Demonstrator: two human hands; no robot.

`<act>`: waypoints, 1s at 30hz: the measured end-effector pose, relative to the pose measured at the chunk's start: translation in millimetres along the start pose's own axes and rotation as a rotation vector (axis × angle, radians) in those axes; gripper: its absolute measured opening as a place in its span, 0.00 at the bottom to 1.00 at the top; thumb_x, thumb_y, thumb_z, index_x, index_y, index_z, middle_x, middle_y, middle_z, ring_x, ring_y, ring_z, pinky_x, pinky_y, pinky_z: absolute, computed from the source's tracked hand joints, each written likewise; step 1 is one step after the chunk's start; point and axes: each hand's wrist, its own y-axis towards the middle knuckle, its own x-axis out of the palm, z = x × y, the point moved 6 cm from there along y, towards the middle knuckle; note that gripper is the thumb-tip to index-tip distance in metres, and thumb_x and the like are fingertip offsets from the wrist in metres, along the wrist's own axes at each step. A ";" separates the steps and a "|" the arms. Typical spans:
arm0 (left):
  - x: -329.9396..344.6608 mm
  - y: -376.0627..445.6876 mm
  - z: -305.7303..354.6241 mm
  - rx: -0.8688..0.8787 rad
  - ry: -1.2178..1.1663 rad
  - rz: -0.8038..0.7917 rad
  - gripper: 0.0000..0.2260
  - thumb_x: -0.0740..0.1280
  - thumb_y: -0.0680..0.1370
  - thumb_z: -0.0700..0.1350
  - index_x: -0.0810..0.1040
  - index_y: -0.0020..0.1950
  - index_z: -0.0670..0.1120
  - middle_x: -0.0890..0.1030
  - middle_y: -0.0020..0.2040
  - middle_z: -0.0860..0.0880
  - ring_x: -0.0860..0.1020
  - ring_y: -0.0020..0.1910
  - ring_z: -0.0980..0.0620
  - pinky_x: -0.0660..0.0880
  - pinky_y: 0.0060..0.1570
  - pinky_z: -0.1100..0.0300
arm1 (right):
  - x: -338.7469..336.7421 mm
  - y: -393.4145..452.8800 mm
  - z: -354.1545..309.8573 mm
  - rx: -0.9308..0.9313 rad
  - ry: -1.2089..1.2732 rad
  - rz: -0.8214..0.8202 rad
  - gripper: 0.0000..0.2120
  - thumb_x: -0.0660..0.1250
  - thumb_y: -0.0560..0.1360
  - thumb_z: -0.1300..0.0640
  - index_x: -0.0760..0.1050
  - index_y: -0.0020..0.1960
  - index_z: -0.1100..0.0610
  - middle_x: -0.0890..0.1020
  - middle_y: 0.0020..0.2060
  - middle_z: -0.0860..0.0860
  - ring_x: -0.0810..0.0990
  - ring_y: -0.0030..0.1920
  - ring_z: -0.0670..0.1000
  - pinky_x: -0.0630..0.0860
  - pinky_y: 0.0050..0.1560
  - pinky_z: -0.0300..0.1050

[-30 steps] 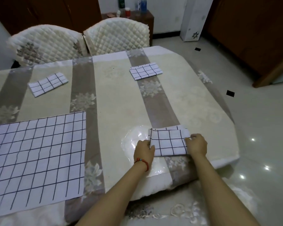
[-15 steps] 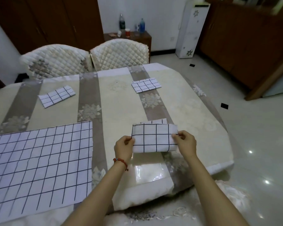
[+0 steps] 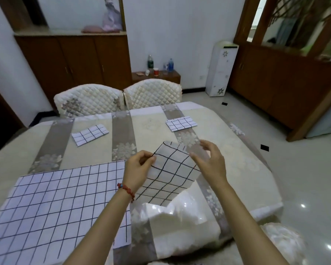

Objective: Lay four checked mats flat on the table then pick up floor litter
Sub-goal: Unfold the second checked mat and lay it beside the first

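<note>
The held mat [image 3: 170,173] hangs in the air above the near edge of the surface [image 3: 237,163], partly unfolded and tilted, its top corner pointing away toward the chairs [image 3: 120,98] and its long axis running from that far corner down toward the person. The left hand [image 3: 137,170] pinches its left edge between thumb and fingers. The right hand [image 3: 208,161] is beside the right edge with fingers spread and loosely bent; it appears blurred, and I cannot tell whether it touches the cloth. Half a second ago both hands held this mat as a folded rectangle, level and crosswise; now it has opened out and swung diagonal. A spread mat [image 3: 52,203] lies flat at the left, and two folded mats [image 3: 90,134] [image 3: 181,123] rest farther back, unmoved.
</note>
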 end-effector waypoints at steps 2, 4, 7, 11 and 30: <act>-2.6 3.0 9.1 0.040 0.022 -0.027 0.13 0.69 0.73 0.37 0.77 0.35 0.54 0.80 0.35 0.55 0.78 0.34 0.67 0.73 0.38 0.77 | 12.4 -0.3 -22.9 -0.071 0.019 -0.112 0.15 0.74 0.68 0.53 0.78 0.54 0.53 0.79 0.47 0.43 0.77 0.51 0.43 0.71 0.55 0.36; -4.2 4.9 15.1 0.078 0.062 -0.044 0.12 0.69 0.73 0.38 0.77 0.36 0.54 0.80 0.36 0.55 0.78 0.36 0.63 0.74 0.40 0.74 | 26.8 -3.0 -36.5 -0.100 0.029 -0.227 0.13 0.73 0.68 0.52 0.79 0.52 0.50 0.79 0.45 0.37 0.76 0.49 0.36 0.69 0.54 0.28; -5.9 6.1 20.1 0.104 0.073 -0.058 0.11 0.69 0.73 0.38 0.78 0.36 0.54 0.80 0.36 0.56 0.78 0.38 0.59 0.74 0.39 0.74 | 38.8 -5.5 -45.6 -0.152 0.053 -0.280 0.12 0.70 0.71 0.52 0.80 0.54 0.52 0.78 0.42 0.32 0.75 0.46 0.32 0.67 0.49 0.23; -7.9 7.7 23.0 0.107 0.060 -0.079 0.11 0.69 0.73 0.38 0.78 0.36 0.55 0.81 0.36 0.56 0.78 0.38 0.61 0.74 0.39 0.76 | 43.2 -7.8 -42.1 -0.119 0.074 -0.312 0.09 0.66 0.74 0.59 0.81 0.39 0.47 0.76 0.25 0.34 0.73 0.32 0.33 0.67 0.36 0.26; -18.7 4.1 22.1 0.117 0.282 0.232 0.06 0.68 0.74 0.44 0.76 0.49 0.44 0.73 0.46 0.51 0.73 0.45 0.53 0.69 0.44 0.62 | 36.4 -4.7 -28.9 0.082 0.050 -0.322 0.22 0.70 0.72 0.58 0.64 0.24 0.51 0.66 0.16 0.44 0.63 0.20 0.41 0.60 0.24 0.28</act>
